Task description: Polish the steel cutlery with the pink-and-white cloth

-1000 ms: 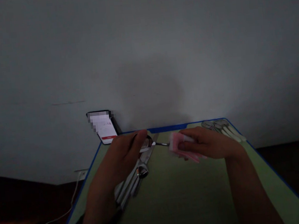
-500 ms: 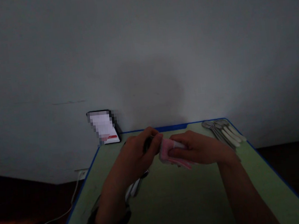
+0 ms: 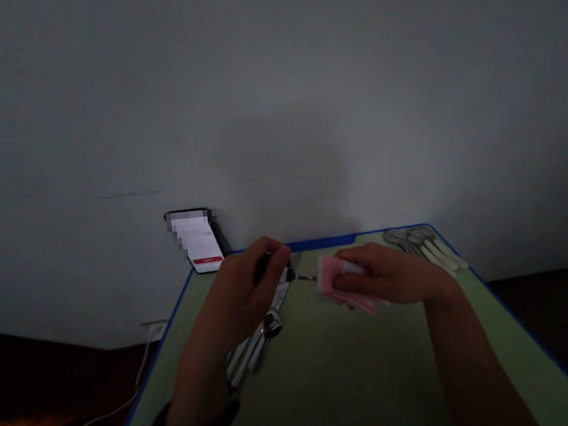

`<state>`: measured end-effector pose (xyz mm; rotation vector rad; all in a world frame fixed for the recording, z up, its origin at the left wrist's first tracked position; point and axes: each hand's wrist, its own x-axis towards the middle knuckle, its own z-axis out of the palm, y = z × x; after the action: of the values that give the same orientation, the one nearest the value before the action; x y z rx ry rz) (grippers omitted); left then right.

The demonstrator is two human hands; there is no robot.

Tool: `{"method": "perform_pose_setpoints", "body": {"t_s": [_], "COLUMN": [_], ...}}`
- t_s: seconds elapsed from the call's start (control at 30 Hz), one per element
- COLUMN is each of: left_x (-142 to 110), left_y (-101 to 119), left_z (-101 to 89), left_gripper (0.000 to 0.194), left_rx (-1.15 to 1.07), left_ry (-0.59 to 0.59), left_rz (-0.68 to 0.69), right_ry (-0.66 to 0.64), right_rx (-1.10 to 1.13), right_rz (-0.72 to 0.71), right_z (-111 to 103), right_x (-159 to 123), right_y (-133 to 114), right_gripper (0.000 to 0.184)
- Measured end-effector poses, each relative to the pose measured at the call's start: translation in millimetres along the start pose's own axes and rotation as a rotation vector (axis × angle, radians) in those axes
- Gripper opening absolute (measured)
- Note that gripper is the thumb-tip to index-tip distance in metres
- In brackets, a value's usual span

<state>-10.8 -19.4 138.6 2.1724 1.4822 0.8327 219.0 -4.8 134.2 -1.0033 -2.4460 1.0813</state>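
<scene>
My left hand [image 3: 251,286] is closed, with thumb and fingers pinching the head of a piece of metal cutlery [image 3: 304,277]. Fingers and dim light hide whether that head is a fork's or a spoon's. Its thin neck runs right into a folded pink and white cloth [image 3: 328,279]. Thumb and fingers of my right hand [image 3: 378,274] squeeze the cloth, which covers the rest of the handle. Below and beside my left hand lies a group of cutlery [image 3: 256,344] with pale handles and a shiny spoon bowl [image 3: 272,324].
Several pale-handled utensils [image 3: 430,247] lie at the table's far right corner. A lit phone [image 3: 201,242] leans on the wall [image 3: 270,73] at the far left. The green table [image 3: 360,380] has a blue edge. A white cable [image 3: 137,374] hangs beside its left side.
My hands have moved apart, the left one leftward and the right one with the cloth slightly rightward. The cutlery's metal neck now shows between them, and more of the left cutlery group is visible.
</scene>
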Motion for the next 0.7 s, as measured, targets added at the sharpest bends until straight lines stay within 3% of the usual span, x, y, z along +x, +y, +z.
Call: {"method": "perform_pose_setpoints", "body": {"t_s": [0.7], "left_x": [3.5], "left_y": [5.3], "left_z": [5.6], "left_gripper": [0.026], "left_rx": [0.058], "left_ry": [-0.024], "left_rz": [0.053], "right_ry": [-0.017], "right_rx": [-0.028], "right_rz": [-0.002], "right_z": [3.2], "right_x": [2.6], "right_y": [-0.9], "right_gripper": [0.022]}}
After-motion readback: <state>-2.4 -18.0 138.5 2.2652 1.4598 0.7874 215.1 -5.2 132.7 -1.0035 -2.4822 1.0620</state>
